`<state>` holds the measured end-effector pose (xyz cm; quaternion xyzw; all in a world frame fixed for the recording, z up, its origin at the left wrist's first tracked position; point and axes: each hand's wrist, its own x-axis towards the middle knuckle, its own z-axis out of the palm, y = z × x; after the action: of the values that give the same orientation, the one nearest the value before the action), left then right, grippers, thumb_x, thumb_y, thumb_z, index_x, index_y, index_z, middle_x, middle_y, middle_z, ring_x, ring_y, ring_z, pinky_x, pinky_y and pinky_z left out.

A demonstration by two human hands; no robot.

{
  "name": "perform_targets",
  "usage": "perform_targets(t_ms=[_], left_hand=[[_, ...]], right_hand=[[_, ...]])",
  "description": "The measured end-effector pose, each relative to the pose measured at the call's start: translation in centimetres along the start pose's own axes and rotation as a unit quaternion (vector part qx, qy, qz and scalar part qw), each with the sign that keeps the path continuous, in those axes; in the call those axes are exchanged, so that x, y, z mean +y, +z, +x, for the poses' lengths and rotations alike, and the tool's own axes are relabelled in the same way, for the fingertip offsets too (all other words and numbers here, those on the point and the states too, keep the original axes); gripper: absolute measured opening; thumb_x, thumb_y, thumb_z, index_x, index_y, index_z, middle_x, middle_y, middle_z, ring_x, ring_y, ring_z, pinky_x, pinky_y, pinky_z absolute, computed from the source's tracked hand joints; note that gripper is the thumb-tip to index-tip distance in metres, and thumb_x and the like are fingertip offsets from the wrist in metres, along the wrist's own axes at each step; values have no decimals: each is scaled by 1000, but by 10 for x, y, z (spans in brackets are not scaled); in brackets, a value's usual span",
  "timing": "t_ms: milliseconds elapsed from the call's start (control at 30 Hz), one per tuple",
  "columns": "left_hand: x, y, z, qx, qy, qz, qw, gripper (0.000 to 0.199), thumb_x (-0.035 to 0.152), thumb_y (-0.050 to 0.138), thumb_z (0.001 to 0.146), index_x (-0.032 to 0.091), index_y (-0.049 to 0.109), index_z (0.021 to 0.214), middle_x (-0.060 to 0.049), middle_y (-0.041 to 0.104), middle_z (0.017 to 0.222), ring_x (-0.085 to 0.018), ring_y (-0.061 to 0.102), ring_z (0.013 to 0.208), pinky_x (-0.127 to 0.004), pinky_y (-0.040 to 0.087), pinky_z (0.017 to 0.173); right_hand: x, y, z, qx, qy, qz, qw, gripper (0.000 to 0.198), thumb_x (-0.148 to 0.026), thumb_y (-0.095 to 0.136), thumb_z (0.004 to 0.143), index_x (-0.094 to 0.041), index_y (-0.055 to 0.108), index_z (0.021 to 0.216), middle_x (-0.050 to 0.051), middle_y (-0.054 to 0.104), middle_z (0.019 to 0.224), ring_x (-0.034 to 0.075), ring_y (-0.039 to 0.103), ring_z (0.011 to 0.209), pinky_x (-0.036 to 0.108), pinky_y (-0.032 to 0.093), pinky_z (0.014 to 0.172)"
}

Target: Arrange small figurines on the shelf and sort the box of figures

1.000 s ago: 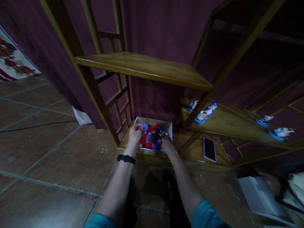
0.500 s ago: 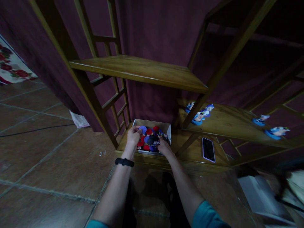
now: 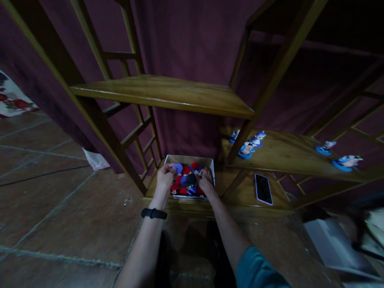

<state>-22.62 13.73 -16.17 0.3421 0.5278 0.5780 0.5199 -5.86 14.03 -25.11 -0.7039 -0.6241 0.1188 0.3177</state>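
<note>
Right hand (image 3: 205,179) shifted deeper into the cardboard box (image 3: 189,160) on the bottom shelf (image 3: 240,196), curled over red and blue figurines (image 3: 187,181), grip unclear, left hand (image 3: 165,178) pinching a blue disc (image 3: 177,168) at the box's left edge.

One head-worn view looks forward and down, fairly near, at low wooden shelves (image 3: 168,94).
</note>
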Motion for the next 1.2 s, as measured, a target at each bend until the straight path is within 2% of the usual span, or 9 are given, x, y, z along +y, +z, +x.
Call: perform_targets(t_ms=[100,200,400,600,733,867,967,1067,1200], left_hand=[[-1,-2,1,-7,2,2,1000,22,18,62,57,12,60,79,0,60,66,-10,54,55,-26,48,58],[-2,-2,2,-9,5,4,1000,23,19,63,57,12,61,79,-1,60,66,-10,54,55,-26,48,58],[-4,1,3,-3,10,4,1000,22,18,63,56,13,61,78,0,59,65,-10,53,55,-25,46,56],[-2,2,2,3,6,3,1000,22,18,62,56,13,60,78,1,58,62,-10,52,52,-24,45,53],[0,-1,2,0,4,-4,1000,23,19,63,55,13,60,78,1,58,63,-10,53,53,-25,46,55],[0,-4,2,3,5,-4,1000,24,18,64,55,13,61,78,0,59,64,-10,54,55,-25,47,56],[1,-8,4,13,7,-7,1000,25,19,65,55,13,61,79,0,58,64,-11,54,56,-26,48,56],[1,-12,5,14,6,-9,1000,25,20,66,55,13,61,79,0,58,65,-11,55,57,-26,48,57],[2,-16,7,10,9,-16,1000,24,20,67,55,12,61,77,0,58,64,-11,55,57,-26,49,57]], right_hand=[[-6,5,0,-36,11,-31,999,27,-32,46,83,-17,51,105,12,56,112,25,43,114,39,28,97],[-19,6,-6,-82,24,-57,995,31,-36,45,84,-18,51,108,13,53,120,26,39,120,42,23,100],[-34,-8,-24,-187,42,-43,980,36,-42,45,83,-20,48,112,11,47,127,23,48,113,36,37,88],[-51,-25,-40,-250,19,-66,966,33,-40,42,84,-20,48,109,11,60,112,24,54,107,40,36,90],[-63,-23,-42,-253,1,-47,966,34,-40,38,86,-18,47,110,12,63,107,24,58,103,36,39,85],[-57,-14,-33,-250,31,-45,967,35,-37,37,87,-13,47,111,17,62,108,25,58,103,34,41,83],[-44,-9,-23,-214,70,-17,974,33,-35,35,88,-12,48,108,18,61,109,24,57,104,33,40,85],[-31,-9,-13,-177,77,20,981,28,-33,38,87,-14,50,105,15,61,109,22,56,104,31,39,87],[-15,-19,1,-96,119,137,979,27,-40,41,84,-21,54,96,6,64,95,20,59,93,31,42,81]])
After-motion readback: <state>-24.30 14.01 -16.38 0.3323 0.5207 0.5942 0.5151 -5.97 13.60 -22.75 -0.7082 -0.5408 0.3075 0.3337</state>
